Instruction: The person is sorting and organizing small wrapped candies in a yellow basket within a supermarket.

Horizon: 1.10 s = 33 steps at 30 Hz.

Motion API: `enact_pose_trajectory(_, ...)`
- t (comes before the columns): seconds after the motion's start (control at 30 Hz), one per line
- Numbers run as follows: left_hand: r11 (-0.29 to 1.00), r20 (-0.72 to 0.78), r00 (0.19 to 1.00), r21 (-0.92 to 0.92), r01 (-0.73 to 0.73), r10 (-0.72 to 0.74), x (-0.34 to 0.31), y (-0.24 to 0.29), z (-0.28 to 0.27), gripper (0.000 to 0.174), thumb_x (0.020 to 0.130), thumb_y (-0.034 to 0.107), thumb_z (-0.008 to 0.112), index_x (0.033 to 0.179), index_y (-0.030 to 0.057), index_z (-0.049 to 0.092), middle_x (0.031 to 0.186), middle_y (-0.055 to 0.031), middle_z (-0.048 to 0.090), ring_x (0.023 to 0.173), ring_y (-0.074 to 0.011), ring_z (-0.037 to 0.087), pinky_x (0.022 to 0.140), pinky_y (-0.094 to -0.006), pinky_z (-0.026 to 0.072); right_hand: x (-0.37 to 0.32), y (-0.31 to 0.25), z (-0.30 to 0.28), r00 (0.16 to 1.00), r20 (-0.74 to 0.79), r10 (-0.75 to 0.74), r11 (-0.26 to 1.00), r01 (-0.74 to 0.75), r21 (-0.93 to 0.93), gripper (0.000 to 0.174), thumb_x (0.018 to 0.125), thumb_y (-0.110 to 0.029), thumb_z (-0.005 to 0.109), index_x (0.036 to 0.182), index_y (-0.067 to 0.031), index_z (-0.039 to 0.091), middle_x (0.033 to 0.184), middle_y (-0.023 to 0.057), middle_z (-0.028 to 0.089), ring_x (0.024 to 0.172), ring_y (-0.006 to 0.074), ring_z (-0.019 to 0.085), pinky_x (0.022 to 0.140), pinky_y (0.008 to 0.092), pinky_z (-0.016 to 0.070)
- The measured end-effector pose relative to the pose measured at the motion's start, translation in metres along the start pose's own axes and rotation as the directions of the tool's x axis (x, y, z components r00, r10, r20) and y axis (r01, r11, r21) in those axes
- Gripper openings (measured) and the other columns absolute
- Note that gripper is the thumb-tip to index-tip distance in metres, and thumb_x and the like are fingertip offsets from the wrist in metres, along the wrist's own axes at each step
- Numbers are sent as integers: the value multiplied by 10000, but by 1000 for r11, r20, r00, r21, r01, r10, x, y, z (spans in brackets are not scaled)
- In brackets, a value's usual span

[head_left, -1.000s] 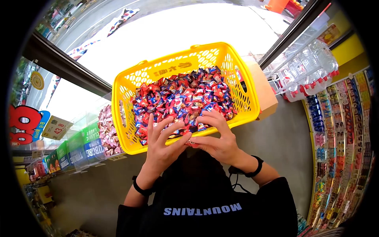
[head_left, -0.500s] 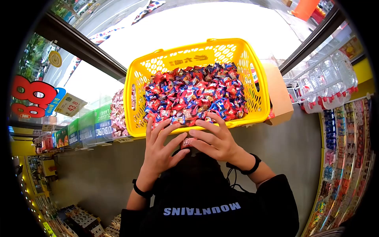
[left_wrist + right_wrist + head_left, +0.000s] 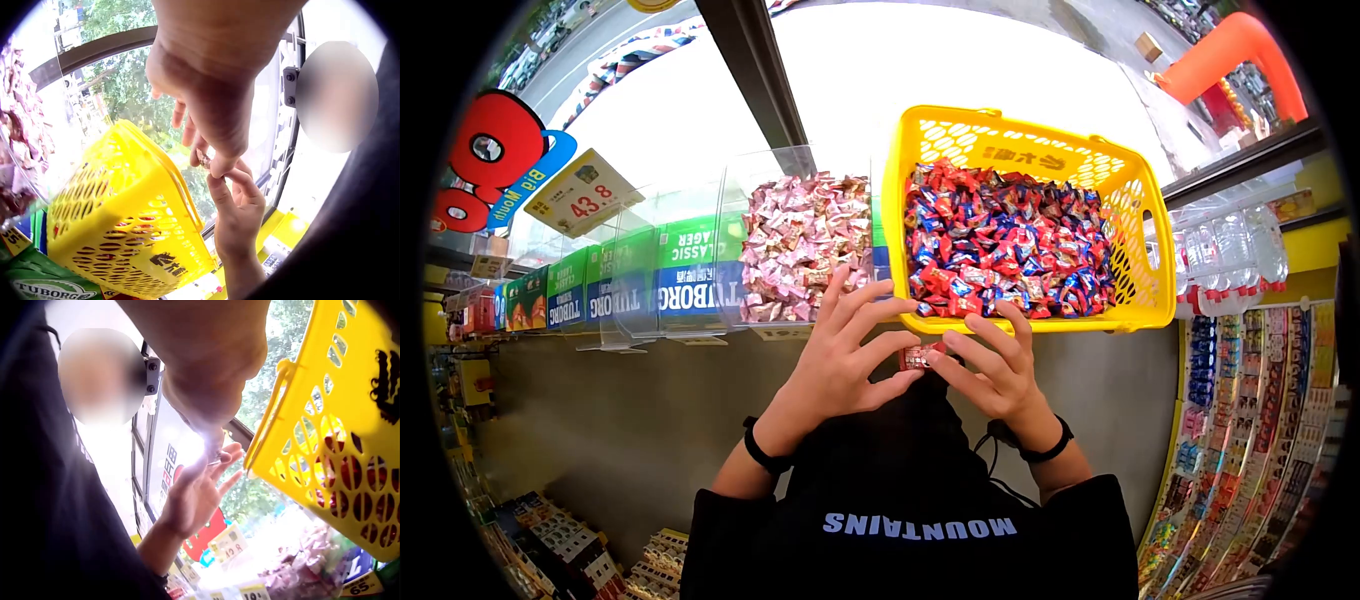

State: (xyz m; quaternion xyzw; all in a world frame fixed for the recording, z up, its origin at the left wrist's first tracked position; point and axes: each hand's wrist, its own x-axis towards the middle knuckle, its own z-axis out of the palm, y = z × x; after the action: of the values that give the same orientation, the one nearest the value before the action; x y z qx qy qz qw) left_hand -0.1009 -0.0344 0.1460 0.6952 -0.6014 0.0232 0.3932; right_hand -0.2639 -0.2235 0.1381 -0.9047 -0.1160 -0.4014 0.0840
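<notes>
A small red wrapped candy (image 3: 914,357) is held in front of the person's chest in the head view. My left hand (image 3: 840,350) pinches it between thumb and forefinger, the other fingers spread upward. At its other end, my right hand (image 3: 998,378) holds the wrapper with the thumb side of its fingers. In the left wrist view the candy (image 3: 203,159) shows between the meeting fingertips of both hands. Just beyond the hands stands a yellow plastic basket (image 3: 1162,290), heaped with red and blue wrapped candies (image 3: 1010,240).
Left of the basket, a clear bin holds pink wrapped candies (image 3: 805,250). Beer cartons (image 3: 690,270) and a price sign (image 3: 585,192) continue the row. Large water bottles (image 3: 1235,250) stand at the right, above packed shelves (image 3: 1250,430). Glass and a dark frame lie behind.
The view has swung left, so the basket now appears further right and the pink candies are in full view. Both hands stay on the candy, which shows more plainly between the fingers.
</notes>
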Motion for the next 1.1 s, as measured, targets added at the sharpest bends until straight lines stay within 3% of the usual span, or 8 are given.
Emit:
enact_pose_trajectory(0.13, 999, -25, 999, -2, 47, -47, -30, -45, -34, 363, 749, 263, 910, 1062, 177, 749, 1359, -51, 674, 1383, -338, 559, 1272, -657, 263, 33, -20, 33, 993, 96, 69, 997, -71, 12, 283, 817, -117, 812, 1093, -179, 798, 1359, 68, 676, 1330, 295, 616, 1192, 602, 417)
enact_pose_trajectory(0.23, 976, -21, 988, 151, 157, -155, -51, -78, -61, 373, 737, 242, 924, 1063, 192, 749, 1397, -35, 645, 1430, -340, 506, 1270, -658, 251, 53, -23, 42, 976, 119, 182, 982, -174, -74, 343, 790, -67, 804, 1123, -148, 782, 1386, 121, 641, 1338, 331, 604, 1192, 615, 408)
enact_pose_trajectory(0.37, 888, -39, 951, 348, 301, -307, -95, -125, -73, 361, 742, 239, 923, 1069, 218, 769, 1461, -38, 592, 1485, -349, 434, 1280, -687, 176, 62, -12, 53, 944, 113, 311, 937, -285, -201, 288, 781, -30, 809, 1057, -107, 784, 1384, 148, 638, 1325, 358, 605, 1176, 607, 413)
enact_pose_trajectory(0.5, 801, -28, 903, 451, 393, -428, -121, -141, -74, 367, 752, 261, 919, 1096, 227, 796, 1509, -46, 556, 1523, -354, 377, 1285, -701, 106, 62, -5, 65, 916, 94, 391, 911, -370, -181, 234, 804, -31, 804, 1030, -87, 780, 1361, 154, 654, 1302, 356, 613, 1178, 591, 418)
enact_pose_trajectory(0.6, 815, -47, 908, 423, 396, -416, -131, -149, -64, 394, 754, 302, 921, 1116, 218, 793, 1544, -47, 535, 1542, -355, 344, 1281, -707, 109, 60, -6, 67, 897, 77, 436, 890, -416, -188, 226, 809, -36, 800, 1029, -85, 777, 1350, 147, 662, 1294, 352, 617, 1179, 583, 420)
enact_pose_trajectory(0.77, 786, -6, 892, 470, 402, -452, -131, -149, -68, 614, 771, 365, 912, 1346, 256, 726, 1619, -96, 452, 1556, -373, 315, 1286, -688, 122, 61, -7, 68, 887, 62, 457, 875, -436, -213, 207, 816, -43, 794, 1017, -84, 770, 1340, 139, 671, 1291, 347, 623, 1167, 572, 429)
enact_pose_trajectory(0.93, 840, 1, 933, 435, 323, -359, -106, -140, -69, 591, 833, 380, 885, 1375, 226, 708, 1615, -103, 455, 1558, -382, 318, 1282, -685, 127, 63, -12, 69, 874, 47, 483, 855, -460, -239, 218, 811, -38, 784, 1023, -87, 772, 1334, 145, 676, 1279, 341, 635, 1164, 571, 431)
enact_pose_trajectory(1.1, 937, 12, 978, 288, 196, -208, -64, -118, -60, 613, 890, 373, 839, 1447, 202, 647, 1646, -148, 436, 1559, -405, 342, 1274, -672, 165, 65, -16, 69, 871, 52, 488, 839, -451, -305, 267, 836, -83, 765, 1102, -96, 750, 1438, 159, 644, 1380, 357, 587, 1244, 612, 330)
